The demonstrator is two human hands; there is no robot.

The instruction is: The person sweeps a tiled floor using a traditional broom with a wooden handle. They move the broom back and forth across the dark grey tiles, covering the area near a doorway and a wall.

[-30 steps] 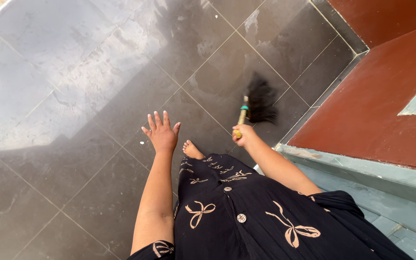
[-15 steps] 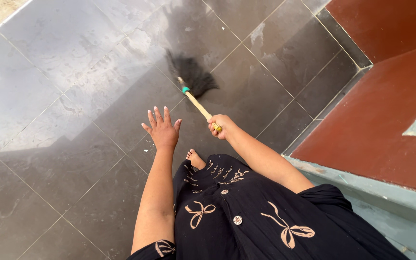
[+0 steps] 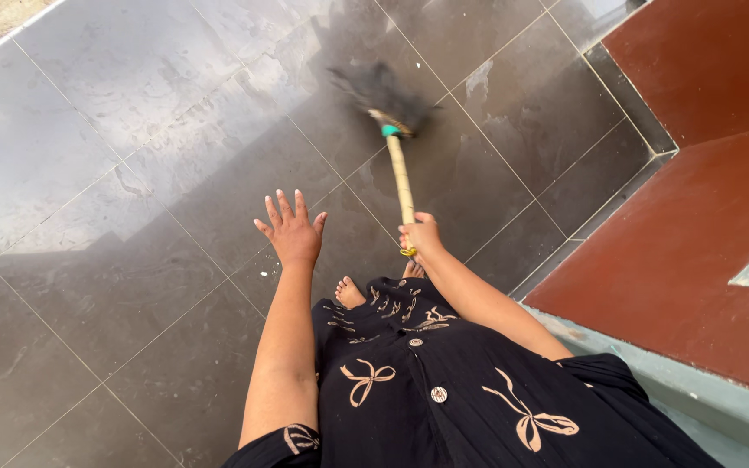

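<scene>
— Sweeping a dark tiled floor [image 3: 132, 286], a person in a black dress [image 3: 444, 390] with a pale bow print grips a broom [image 3: 396, 147] in the right hand [image 3: 422, 236]. Where does the broom sit?

— Straight out ahead of the body. Its tan stick runs up from the fist to a green band, and the black bristles beyond it rest on the grey tiles, blurred at the edges. The bristle head lies well apart from the feet.

— And the fingers on that hand?

— Curled tight around the lower end of the stick, thumb on top, with a yellow tip of the handle showing just below the fist.

— What about the left hand [image 3: 292, 232]?

— It hangs in the air over the tiles with nothing in it, palm down, all five fingers [image 3: 281, 204] spread wide and apart. It is near the right hand but not touching it or the stick.

— Anything else in frame?

— A bare foot [image 3: 348, 293] peeks out from the dress hem, just below the left hand, flat on the floor. To the right, a red-brown raised surface [image 3: 695, 251] borders the tiles, edged by a pale blue-grey ledge [image 3: 704, 390]. Pale streaks and light patches mark the tiles on the far side.
</scene>
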